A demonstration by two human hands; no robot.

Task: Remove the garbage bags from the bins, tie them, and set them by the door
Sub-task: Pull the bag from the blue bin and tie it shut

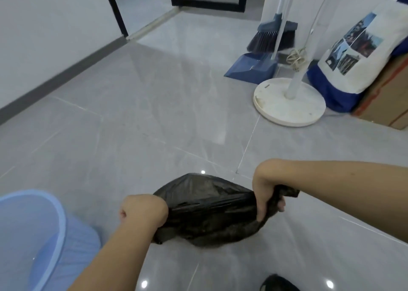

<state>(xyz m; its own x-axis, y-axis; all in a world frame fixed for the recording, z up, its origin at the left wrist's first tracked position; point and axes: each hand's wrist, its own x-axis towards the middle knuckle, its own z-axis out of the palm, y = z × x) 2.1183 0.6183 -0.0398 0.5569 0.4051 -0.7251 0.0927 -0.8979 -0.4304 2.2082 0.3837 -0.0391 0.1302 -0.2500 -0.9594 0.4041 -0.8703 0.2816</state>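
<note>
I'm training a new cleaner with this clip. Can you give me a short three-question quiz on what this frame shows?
1. True or false: the black garbage bag is still inside the blue bin.
2. Which hands grip the bag? A) only the left hand B) only the right hand C) both
3. Fill in: the broom stands over a blue ______ by the white fan base.

Key
1. False: the bag is out of the bin, held above the tiled floor to the bin's right.
2. C: each hand holds one end of the bag.
3. dustpan
</note>
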